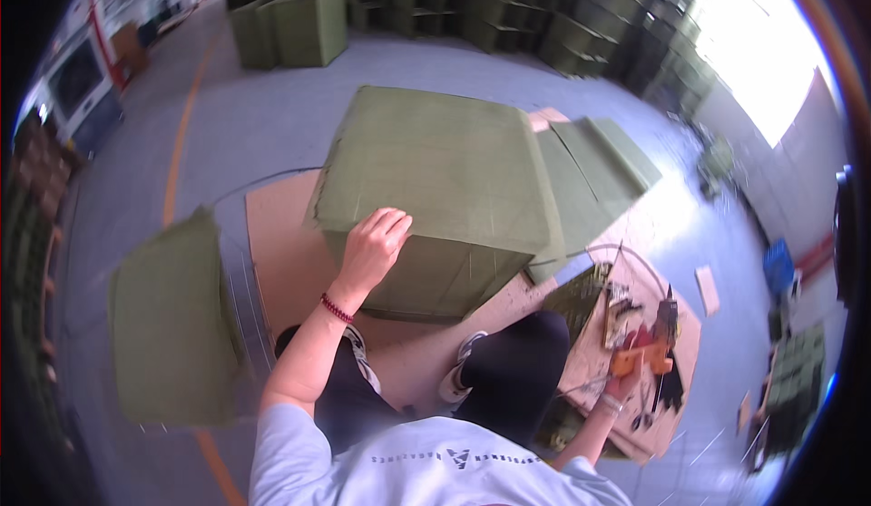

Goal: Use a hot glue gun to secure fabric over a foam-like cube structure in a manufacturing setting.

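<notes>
A large box covered in olive-green fabric (445, 161) stands between my feet and the far floor. My left hand (376, 238) is at its near top edge, left of the middle, with its fingers bent and pressed together. What they pinch, if anything, is hidden. Thin pale strands show on the box's top and near side. Low on the right, my right hand (624, 381) is closed round an orange glue gun (642, 359), above a cardboard-coloured board (581, 374). Scissors (642, 421) and a black glove-like item (671, 388) lie beside that hand.
Under the box lies a flat brown sheet (281, 234). Green fabric panels (590, 166) rest to its right, and another green fabric-covered piece (172, 324) is on the left. A dark cable (263, 177) crosses the floor. Stacked green boxes (417, 2) line the back.
</notes>
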`<state>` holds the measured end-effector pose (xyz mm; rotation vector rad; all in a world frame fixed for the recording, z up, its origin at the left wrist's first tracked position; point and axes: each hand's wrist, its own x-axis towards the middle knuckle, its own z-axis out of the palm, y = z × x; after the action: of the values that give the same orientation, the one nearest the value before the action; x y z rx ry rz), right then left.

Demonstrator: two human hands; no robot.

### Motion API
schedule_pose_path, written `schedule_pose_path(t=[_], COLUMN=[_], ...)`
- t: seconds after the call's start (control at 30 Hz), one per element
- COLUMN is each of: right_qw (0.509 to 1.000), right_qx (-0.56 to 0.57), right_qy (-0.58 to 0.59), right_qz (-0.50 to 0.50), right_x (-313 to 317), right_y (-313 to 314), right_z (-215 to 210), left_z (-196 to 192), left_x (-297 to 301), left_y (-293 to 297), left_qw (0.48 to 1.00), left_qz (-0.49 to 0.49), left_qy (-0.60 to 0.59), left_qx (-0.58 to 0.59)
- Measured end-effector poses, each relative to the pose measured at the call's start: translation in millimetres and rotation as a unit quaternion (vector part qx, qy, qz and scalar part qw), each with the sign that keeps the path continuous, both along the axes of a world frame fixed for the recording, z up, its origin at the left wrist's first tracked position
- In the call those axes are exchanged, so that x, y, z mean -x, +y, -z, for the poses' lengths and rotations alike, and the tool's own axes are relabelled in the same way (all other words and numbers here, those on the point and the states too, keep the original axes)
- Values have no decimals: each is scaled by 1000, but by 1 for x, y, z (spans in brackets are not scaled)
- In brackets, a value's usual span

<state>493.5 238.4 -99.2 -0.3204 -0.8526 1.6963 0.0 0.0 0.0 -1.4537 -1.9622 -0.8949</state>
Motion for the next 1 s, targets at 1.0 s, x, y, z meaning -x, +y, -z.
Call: schedule_pose_path(t=[1.0], right_qw=[862], right_qx=[-42], right_qy=[-211], right_qz=[-459], right_x=[366], right_y=[-226], right_z=[-63], left_z=[-63], left_x=[94], left_y=[-58], left_qw=[960], left_qz=[-24], left_qy=[-260], left_qx=[105])
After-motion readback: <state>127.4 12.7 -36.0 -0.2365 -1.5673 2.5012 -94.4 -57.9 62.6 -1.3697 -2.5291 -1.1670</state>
